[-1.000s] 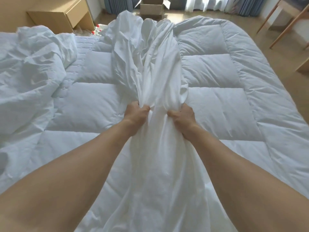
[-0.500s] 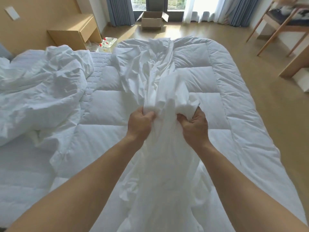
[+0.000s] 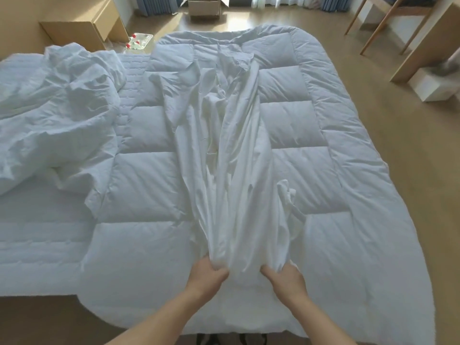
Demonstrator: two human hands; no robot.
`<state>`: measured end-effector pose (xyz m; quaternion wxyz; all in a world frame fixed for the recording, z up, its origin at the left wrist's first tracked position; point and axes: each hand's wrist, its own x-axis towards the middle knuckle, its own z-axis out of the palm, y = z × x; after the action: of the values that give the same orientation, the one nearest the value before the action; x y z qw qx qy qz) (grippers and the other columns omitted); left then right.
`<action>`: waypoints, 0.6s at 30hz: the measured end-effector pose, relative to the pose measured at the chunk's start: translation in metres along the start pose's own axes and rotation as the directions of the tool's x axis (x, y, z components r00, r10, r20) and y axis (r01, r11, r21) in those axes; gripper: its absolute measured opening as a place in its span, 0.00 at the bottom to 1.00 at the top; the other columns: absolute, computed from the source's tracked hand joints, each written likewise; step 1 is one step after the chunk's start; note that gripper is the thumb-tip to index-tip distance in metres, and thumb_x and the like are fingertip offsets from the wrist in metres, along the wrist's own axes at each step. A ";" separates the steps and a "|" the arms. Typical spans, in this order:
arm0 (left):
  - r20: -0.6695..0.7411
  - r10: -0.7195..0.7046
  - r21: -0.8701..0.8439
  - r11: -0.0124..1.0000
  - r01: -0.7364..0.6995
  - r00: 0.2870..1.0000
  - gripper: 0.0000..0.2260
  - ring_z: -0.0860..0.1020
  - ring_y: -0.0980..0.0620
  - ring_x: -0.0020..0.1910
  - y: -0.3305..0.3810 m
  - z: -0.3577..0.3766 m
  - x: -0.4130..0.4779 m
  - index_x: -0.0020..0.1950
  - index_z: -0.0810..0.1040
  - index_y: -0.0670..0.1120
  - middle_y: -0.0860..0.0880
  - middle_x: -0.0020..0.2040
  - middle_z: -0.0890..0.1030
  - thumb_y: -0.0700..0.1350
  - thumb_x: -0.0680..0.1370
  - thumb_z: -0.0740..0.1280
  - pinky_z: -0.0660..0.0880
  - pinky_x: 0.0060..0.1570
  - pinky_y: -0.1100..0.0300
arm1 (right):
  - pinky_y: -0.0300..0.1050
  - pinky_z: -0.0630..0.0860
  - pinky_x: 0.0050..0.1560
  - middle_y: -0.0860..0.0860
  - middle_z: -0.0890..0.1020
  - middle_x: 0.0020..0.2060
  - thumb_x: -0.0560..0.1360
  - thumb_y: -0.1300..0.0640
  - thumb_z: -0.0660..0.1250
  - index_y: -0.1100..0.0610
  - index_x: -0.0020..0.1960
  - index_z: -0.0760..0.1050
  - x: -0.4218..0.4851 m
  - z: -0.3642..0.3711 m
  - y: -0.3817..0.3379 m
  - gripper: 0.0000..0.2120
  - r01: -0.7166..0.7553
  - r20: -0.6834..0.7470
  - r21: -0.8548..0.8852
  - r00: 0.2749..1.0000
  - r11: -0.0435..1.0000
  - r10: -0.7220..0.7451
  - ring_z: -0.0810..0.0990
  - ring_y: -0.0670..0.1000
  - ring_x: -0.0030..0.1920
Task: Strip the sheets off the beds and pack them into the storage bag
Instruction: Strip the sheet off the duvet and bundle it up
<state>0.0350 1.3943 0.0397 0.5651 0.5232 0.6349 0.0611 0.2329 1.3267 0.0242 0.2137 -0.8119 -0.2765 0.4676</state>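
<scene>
My left hand (image 3: 207, 275) and right hand (image 3: 283, 277) each grip a bunch of the white sheet (image 3: 236, 170), which lies in a long rumpled strip down the quilt (image 3: 323, 183). I'd best gather it toward me in short pulls, without dragging the quilt along.

No legible text anywhere.

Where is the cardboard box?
In the head view, the cardboard box sits on the floor at top centre, beyond the far end of the quilt, beside the blue curtains.
</scene>
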 end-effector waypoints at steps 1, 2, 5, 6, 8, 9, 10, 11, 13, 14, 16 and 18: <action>0.000 0.023 0.000 1.000 -0.023 1.000 0.06 0.77 0.58 0.34 0.000 -0.002 0.001 0.43 0.78 0.50 0.55 0.37 0.79 0.47 0.67 0.67 0.74 0.35 0.61 | 0.38 0.73 0.38 0.51 0.80 0.50 0.74 0.48 0.71 0.54 0.58 0.75 0.001 0.000 -0.002 0.16 0.001 -0.006 -0.018 1.000 1.000 -0.001 0.78 0.48 0.45; -0.043 0.053 -0.021 0.998 -0.054 0.998 0.13 0.79 0.58 0.40 0.002 -0.004 0.003 0.50 0.77 0.51 0.53 0.44 0.80 0.51 0.67 0.67 0.77 0.41 0.59 | 0.43 0.77 0.44 0.51 0.79 0.54 0.74 0.47 0.71 0.55 0.63 0.72 0.001 -0.001 -0.008 0.22 0.002 -0.040 -0.024 0.999 1.000 -0.003 0.79 0.50 0.49; -0.337 0.151 0.025 0.988 -0.152 0.929 0.30 0.73 0.49 0.63 0.022 -0.016 0.016 0.70 0.67 0.47 0.46 0.66 0.72 0.57 0.71 0.65 0.72 0.62 0.47 | 0.56 0.68 0.69 0.54 0.67 0.72 0.75 0.41 0.69 0.54 0.78 0.57 0.004 -0.006 -0.035 0.38 0.170 -0.294 -0.167 0.932 0.971 -0.213 0.66 0.57 0.71; -0.394 0.206 0.108 0.978 -0.178 0.896 0.31 0.67 0.46 0.69 0.032 -0.021 0.023 0.75 0.62 0.46 0.44 0.71 0.66 0.57 0.75 0.64 0.66 0.69 0.46 | 0.57 0.62 0.73 0.53 0.61 0.76 0.75 0.40 0.67 0.51 0.80 0.54 0.006 -0.008 -0.048 0.40 0.261 -0.315 -0.234 0.891 0.936 -0.327 0.60 0.56 0.75; -0.402 0.334 0.290 0.930 -0.228 0.853 0.30 0.55 0.46 0.76 0.054 -0.028 0.041 0.79 0.55 0.49 0.46 0.78 0.55 0.57 0.80 0.57 0.56 0.74 0.48 | 0.57 0.51 0.77 0.48 0.50 0.80 0.76 0.35 0.62 0.43 0.81 0.49 0.019 -0.010 -0.073 0.39 0.396 -0.243 -0.359 0.834 0.845 -0.495 0.46 0.51 0.79; -0.381 0.382 0.363 0.899 -0.244 0.842 0.28 0.51 0.48 0.77 0.066 -0.029 0.052 0.80 0.53 0.52 0.49 0.80 0.51 0.57 0.81 0.54 0.53 0.74 0.47 | 0.58 0.46 0.77 0.45 0.46 0.80 0.76 0.33 0.58 0.39 0.80 0.47 0.028 -0.009 -0.084 0.38 0.430 -0.197 -0.406 0.820 0.806 -0.537 0.40 0.48 0.79; -0.351 0.417 0.426 0.869 -0.253 0.839 0.27 0.46 0.49 0.78 0.076 -0.029 0.063 0.80 0.52 0.55 0.51 0.80 0.47 0.57 0.81 0.52 0.50 0.75 0.45 | 0.59 0.41 0.77 0.44 0.42 0.80 0.76 0.31 0.55 0.36 0.80 0.45 0.039 -0.007 -0.093 0.37 0.443 -0.156 -0.451 0.815 0.775 -0.557 0.34 0.47 0.79; -0.315 0.441 0.486 0.836 -0.256 0.841 0.26 0.41 0.51 0.78 0.085 -0.028 0.075 0.80 0.49 0.58 0.53 0.81 0.44 0.57 0.82 0.49 0.48 0.75 0.44 | 0.61 0.38 0.76 0.43 0.39 0.80 0.75 0.29 0.53 0.35 0.79 0.42 0.051 -0.005 -0.100 0.37 0.445 -0.118 -0.498 0.816 0.744 -0.566 0.31 0.47 0.78; -0.249 0.452 0.578 0.779 -0.243 0.856 0.25 0.34 0.51 0.77 0.093 -0.024 0.098 0.79 0.45 0.61 0.55 0.80 0.38 0.57 0.82 0.46 0.44 0.75 0.41 | 0.65 0.32 0.73 0.42 0.33 0.79 0.74 0.26 0.48 0.33 0.78 0.37 0.076 0.002 -0.102 0.37 0.420 -0.027 -0.586 0.844 0.693 -0.535 0.25 0.48 0.76; -0.221 0.432 0.602 0.766 -0.226 0.875 0.25 0.32 0.51 0.77 0.091 -0.020 0.109 0.79 0.43 0.62 0.55 0.80 0.37 0.57 0.82 0.45 0.42 0.75 0.40 | 0.67 0.30 0.72 0.42 0.31 0.78 0.73 0.26 0.46 0.33 0.77 0.35 0.087 0.007 -0.098 0.37 0.401 0.022 -0.618 0.869 0.676 -0.495 0.23 0.49 0.75; -0.162 0.343 0.618 0.766 -0.175 0.925 0.24 0.30 0.50 0.76 0.070 -0.006 0.123 0.77 0.37 0.64 0.56 0.79 0.34 0.57 0.83 0.44 0.37 0.73 0.39 | 0.70 0.28 0.70 0.41 0.26 0.76 0.73 0.25 0.41 0.32 0.74 0.28 0.104 0.018 -0.077 0.37 0.358 0.104 -0.645 0.916 0.675 -0.386 0.20 0.50 0.73; -0.112 0.238 0.636 0.763 -0.115 0.965 0.24 0.30 0.50 0.76 0.033 0.016 0.128 0.71 0.28 0.68 0.57 0.78 0.31 0.59 0.82 0.41 0.37 0.73 0.37 | 0.72 0.28 0.69 0.41 0.23 0.73 0.70 0.26 0.34 0.32 0.69 0.19 0.116 0.030 -0.048 0.34 0.317 0.135 -0.654 0.942 0.687 -0.306 0.19 0.51 0.72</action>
<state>0.0912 1.4944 -0.0274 0.2897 0.7302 0.6166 -0.0509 0.2422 1.4408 -0.0354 -0.0167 -0.7716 -0.5604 0.3004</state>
